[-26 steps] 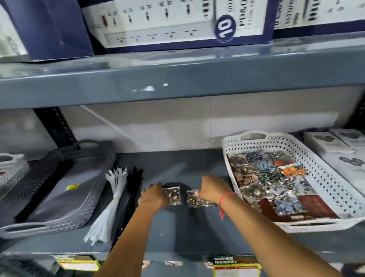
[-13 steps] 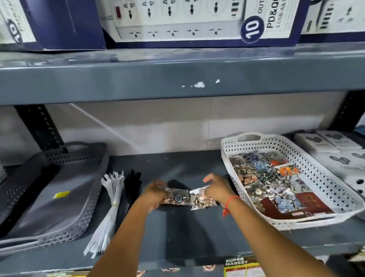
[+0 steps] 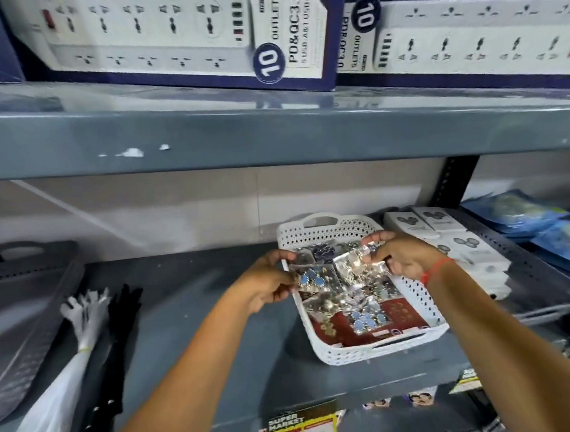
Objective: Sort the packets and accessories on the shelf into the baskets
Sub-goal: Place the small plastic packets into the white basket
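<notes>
My left hand [image 3: 269, 281] grips a clear packet of blue charms [image 3: 315, 279] at the left rim of the white perforated basket [image 3: 421, 301]. Over the basket, my right hand [image 3: 401, 255] holds a shiny clear packet of small metal pieces [image 3: 354, 264]. Both packets hover just above the heap of similar packets [image 3: 356, 314] that fills the basket. A grey basket [image 3: 27, 325] stands at the far left of the shelf. Between the baskets lie a bundle of white cable ties [image 3: 74, 352] and a bundle of black cable ties [image 3: 115, 350].
White boxes [image 3: 454, 241] sit right of the white basket, blue packets [image 3: 525, 218] beyond them. An upper shelf edge [image 3: 273, 134] hangs overhead with power-strip boxes [image 3: 178, 37] on it. A black upright [image 3: 455, 182] stands behind the basket.
Both hands lifted the two packets off the shelf floor and carried them right, from the middle of the shelf to over the white basket. The view has swung right.
</notes>
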A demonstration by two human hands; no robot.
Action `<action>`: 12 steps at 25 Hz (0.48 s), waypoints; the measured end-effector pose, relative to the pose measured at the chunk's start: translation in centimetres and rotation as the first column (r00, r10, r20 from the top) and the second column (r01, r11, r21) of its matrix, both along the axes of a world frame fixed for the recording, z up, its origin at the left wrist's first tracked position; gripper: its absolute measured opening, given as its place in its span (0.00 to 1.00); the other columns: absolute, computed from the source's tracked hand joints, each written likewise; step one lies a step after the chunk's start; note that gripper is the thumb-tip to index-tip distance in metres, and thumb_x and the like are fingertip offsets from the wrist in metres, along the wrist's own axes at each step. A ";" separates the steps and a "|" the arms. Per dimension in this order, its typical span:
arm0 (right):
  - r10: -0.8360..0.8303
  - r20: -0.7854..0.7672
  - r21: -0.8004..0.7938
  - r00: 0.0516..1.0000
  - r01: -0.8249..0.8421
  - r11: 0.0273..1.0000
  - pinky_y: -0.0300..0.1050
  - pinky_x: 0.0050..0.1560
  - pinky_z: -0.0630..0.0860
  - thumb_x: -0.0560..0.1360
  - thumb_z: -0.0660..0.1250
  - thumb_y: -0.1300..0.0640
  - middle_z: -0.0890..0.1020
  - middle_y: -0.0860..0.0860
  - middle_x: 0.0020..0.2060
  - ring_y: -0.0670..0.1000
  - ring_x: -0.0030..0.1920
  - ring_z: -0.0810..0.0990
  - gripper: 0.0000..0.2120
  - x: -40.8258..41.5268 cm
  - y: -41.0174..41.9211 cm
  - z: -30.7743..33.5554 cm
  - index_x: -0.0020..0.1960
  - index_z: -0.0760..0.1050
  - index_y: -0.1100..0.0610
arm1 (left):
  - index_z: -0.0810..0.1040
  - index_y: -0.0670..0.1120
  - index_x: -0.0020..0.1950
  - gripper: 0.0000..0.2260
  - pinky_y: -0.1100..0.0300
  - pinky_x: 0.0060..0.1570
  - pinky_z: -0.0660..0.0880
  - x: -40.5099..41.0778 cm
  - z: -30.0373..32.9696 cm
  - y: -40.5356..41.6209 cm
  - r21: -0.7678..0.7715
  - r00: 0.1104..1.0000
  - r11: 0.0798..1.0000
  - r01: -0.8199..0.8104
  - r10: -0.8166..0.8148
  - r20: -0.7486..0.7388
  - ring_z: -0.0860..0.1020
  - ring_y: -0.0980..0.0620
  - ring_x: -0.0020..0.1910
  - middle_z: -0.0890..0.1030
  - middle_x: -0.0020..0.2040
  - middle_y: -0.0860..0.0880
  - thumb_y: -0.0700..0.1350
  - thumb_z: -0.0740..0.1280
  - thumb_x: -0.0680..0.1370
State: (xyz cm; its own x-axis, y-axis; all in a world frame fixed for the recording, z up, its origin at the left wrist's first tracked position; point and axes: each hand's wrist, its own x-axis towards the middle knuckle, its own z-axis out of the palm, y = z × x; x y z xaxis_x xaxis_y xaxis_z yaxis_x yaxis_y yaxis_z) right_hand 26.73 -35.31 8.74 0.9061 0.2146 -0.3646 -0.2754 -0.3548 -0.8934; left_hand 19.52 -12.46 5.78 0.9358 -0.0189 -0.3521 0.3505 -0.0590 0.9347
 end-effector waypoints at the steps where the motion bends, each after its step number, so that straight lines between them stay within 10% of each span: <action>1: 0.002 -0.044 -0.038 0.999 -0.004 0.999 0.41 0.38 0.80 0.72 0.63 0.76 0.79 0.60 0.48 0.47 0.39 0.82 0.16 0.6 -1.8 -0.6 0.56 0.74 0.61 | 0.69 0.48 0.58 0.19 0.70 0.22 0.69 0.4 -0.3 -1.6 0.048 0.999 0.998 0.030 -0.029 -0.017 0.74 0.61 0.19 0.75 0.34 0.47 0.28 0.60 0.75; 6: 0.042 -0.099 -0.404 0.994 -0.079 0.911 0.37 0.42 0.77 0.72 0.64 0.74 0.76 0.60 0.60 0.49 0.43 0.81 0.20 1.8 -6.4 -4.4 0.62 0.73 0.63 | 0.64 0.46 0.71 0.29 0.64 0.26 0.70 1.8 -2.1 -7.5 0.460 0.987 0.874 0.158 -0.135 -0.083 0.73 0.54 0.29 0.76 0.51 0.41 0.25 0.60 0.73; 12: 0.323 0.062 -0.844 0.944 -0.123 0.522 0.44 0.55 0.77 0.77 0.59 0.65 0.80 0.56 0.55 0.55 0.57 0.79 0.15 2.3 -5.5 -7.6 0.63 0.71 0.65 | 0.56 0.44 0.76 0.32 0.60 0.40 0.75 1.9 -3.4 -10.0 0.840 0.960 0.471 0.269 -0.207 -0.191 0.78 0.45 0.59 0.70 0.70 0.41 0.29 0.60 0.75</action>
